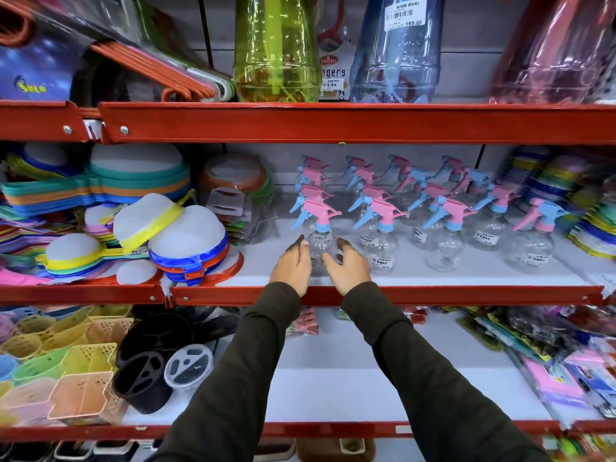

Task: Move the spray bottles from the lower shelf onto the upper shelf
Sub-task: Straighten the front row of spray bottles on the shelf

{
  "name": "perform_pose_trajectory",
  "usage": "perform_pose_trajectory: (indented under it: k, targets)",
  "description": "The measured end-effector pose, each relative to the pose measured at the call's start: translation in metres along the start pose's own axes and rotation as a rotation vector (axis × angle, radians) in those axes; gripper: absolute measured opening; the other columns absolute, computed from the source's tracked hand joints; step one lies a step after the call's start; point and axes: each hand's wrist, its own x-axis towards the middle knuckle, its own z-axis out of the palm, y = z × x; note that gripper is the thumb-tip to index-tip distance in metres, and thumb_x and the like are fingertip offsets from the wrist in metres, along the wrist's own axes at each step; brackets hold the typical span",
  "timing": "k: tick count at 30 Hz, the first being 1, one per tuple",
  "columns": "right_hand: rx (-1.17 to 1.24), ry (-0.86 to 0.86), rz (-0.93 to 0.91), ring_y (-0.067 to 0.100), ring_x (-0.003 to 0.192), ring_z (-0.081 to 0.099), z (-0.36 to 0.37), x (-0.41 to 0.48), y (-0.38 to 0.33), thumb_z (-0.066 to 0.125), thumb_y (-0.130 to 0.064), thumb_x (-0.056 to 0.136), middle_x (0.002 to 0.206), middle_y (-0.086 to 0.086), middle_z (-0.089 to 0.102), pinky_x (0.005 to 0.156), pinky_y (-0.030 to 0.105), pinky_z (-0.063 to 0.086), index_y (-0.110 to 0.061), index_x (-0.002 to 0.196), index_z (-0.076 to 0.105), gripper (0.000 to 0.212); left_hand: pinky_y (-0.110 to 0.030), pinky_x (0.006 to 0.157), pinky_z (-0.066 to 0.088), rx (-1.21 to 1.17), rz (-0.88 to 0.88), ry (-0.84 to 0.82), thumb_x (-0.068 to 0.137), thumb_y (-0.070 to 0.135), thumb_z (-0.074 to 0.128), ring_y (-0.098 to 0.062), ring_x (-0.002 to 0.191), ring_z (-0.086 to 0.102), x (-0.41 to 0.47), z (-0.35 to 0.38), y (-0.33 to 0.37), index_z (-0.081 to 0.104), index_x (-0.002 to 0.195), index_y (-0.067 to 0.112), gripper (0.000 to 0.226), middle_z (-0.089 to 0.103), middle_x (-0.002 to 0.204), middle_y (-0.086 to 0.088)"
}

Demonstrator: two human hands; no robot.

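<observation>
- A stack of coloured strainers (186, 248) fills the left end of the middle shelf (383, 294), close to that shelf's front edge; they bound the open room on that side.
- The left hand (291, 266) reaches over the front edge of the middle shelf, its fingers (296, 244) spread and curved, set just beside the left flank of a clear bottle; whether they touch the plastic I cannot tell.
- That spray bottle (320, 241), with a pink head and blue trigger, stands upright near the front edge, its long axis vertical, directly between the two hands and just beyond the fingertips.
- The right hand (348, 266) mirrors the left on the bottle's right flank, fingers open and cupped, not closed around anything that I can see. Both hands look equally near.
- To the right, more spray bottles (446, 235) stand upright in rows running back to the rear of this shelf; the nearest one sits just beside the right hand, so room on that side is tight.
- The red rail of the shelf above (333, 123) overhangs the bottle heads, and that shelf carries big green, blue and pink bottles.
- The bare white shelf below (333, 378) holds no spray bottles in the open middle, so the remaining work appears slight.
</observation>
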Motion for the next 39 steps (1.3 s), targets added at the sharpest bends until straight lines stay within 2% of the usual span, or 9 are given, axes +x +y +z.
perform_pose_trajectory:
  k: [2, 14, 19, 22, 24, 29, 33, 37, 39]
  targets:
    - [0.005, -0.011, -0.012, 0.03, 0.133, 0.049, 0.0, -0.002, -0.002, 0.055, -0.024, 0.093, 0.144, 0.015, 0.051, 0.108, 0.031, 0.036, -0.005, 0.142, 0.043, 0.054, -0.044, 0.109, 0.039, -0.078, -0.054, -0.033, 0.105, 0.04, 0.022, -0.035, 0.123, 0.053, 0.004, 0.001, 0.003, 0.059, 0.119, 0.012, 0.048, 0.057, 0.137, -0.02]
    - [0.033, -0.037, 0.008, 0.031, 0.138, 0.043, 0.002, -0.005, 0.002, 0.057, -0.026, 0.092, 0.151, 0.015, 0.043, 0.114, 0.037, 0.036, -0.009, 0.149, 0.033, 0.064, -0.036, 0.116, 0.029, -0.132, -0.022, -0.04, 0.106, 0.043, 0.022, -0.028, 0.139, 0.042, 0.0, 0.011, 0.001, 0.04, 0.149, 0.014, 0.054, 0.043, 0.154, -0.014]
    - [0.099, 0.071, -0.042, 0.019, 0.124, 0.05, -0.006, -0.012, 0.01, 0.058, -0.026, 0.093, 0.143, 0.009, 0.046, 0.109, 0.034, 0.041, -0.014, 0.142, 0.045, 0.052, -0.039, 0.119, 0.027, -0.053, 0.0, 0.093, 0.104, 0.049, 0.021, -0.026, 0.144, 0.036, -0.012, 0.016, -0.006, 0.03, 0.154, 0.021, 0.058, 0.036, 0.158, -0.009]
    - [0.158, 0.133, -0.097, 0.01, 0.108, 0.052, -0.014, -0.019, 0.019, 0.057, -0.023, 0.094, 0.134, 0.004, 0.051, 0.103, 0.031, 0.046, -0.016, 0.133, 0.054, 0.04, -0.045, 0.119, 0.031, -0.025, 0.113, 0.262, 0.103, 0.047, 0.024, -0.024, 0.137, 0.043, -0.022, 0.026, -0.012, 0.042, 0.145, 0.022, 0.052, 0.048, 0.148, -0.005]
    - [0.185, 0.175, -0.141, 0.014, 0.103, 0.057, -0.021, -0.023, 0.026, 0.057, -0.021, 0.094, 0.126, 0.003, 0.055, 0.099, 0.033, 0.051, -0.015, 0.127, 0.06, 0.034, -0.034, 0.112, 0.036, -0.023, 0.176, 0.375, 0.102, 0.045, 0.026, -0.02, 0.127, 0.049, -0.032, 0.037, -0.011, 0.05, 0.136, 0.02, 0.049, 0.056, 0.137, -0.003]
    - [0.201, 0.282, -0.179, 0.001, 0.09, 0.056, -0.054, -0.027, 0.048, 0.058, -0.017, 0.094, 0.115, 0.003, 0.057, 0.077, 0.001, 0.044, -0.016, 0.118, 0.065, 0.026, -0.034, 0.101, 0.04, -0.026, 0.271, 0.409, 0.1, 0.04, 0.029, -0.015, 0.119, 0.052, -0.048, 0.071, 0.017, 0.058, 0.126, 0.026, 0.042, 0.06, 0.128, 0.003]
    - [0.216, 0.342, -0.151, 0.009, 0.093, 0.057, -0.086, -0.022, 0.065, 0.059, -0.015, 0.093, 0.12, 0.002, 0.049, 0.081, 0.007, 0.044, -0.013, 0.125, 0.059, 0.032, -0.029, 0.102, 0.039, -0.024, 0.24, 0.284, 0.101, 0.044, 0.027, -0.018, 0.124, 0.052, -0.039, 0.097, 0.044, 0.053, 0.137, 0.019, 0.051, 0.055, 0.138, -0.002]
    - [0.21, 0.196, -0.022, 0.023, 0.129, 0.048, -0.106, -0.008, 0.074, 0.053, -0.023, 0.097, 0.144, 0.009, 0.042, 0.11, 0.037, 0.041, -0.011, 0.143, 0.044, 0.048, -0.032, 0.112, 0.031, -0.047, 0.083, 0.083, 0.105, 0.039, 0.029, -0.027, 0.139, 0.042, -0.023, 0.114, 0.066, 0.039, 0.149, 0.014, 0.052, 0.042, 0.153, -0.011]
    - [0.187, 0.096, 0.024, 0.026, 0.14, 0.04, -0.111, 0.0, 0.073, 0.049, -0.025, 0.098, 0.154, 0.01, 0.037, 0.118, 0.039, 0.032, -0.01, 0.148, 0.036, 0.054, -0.036, 0.116, 0.028, -0.076, -0.001, 0.01, 0.105, 0.041, 0.027, -0.03, 0.141, 0.039, -0.014, 0.119, 0.071, 0.036, 0.151, 0.012, 0.055, 0.039, 0.156, -0.014]
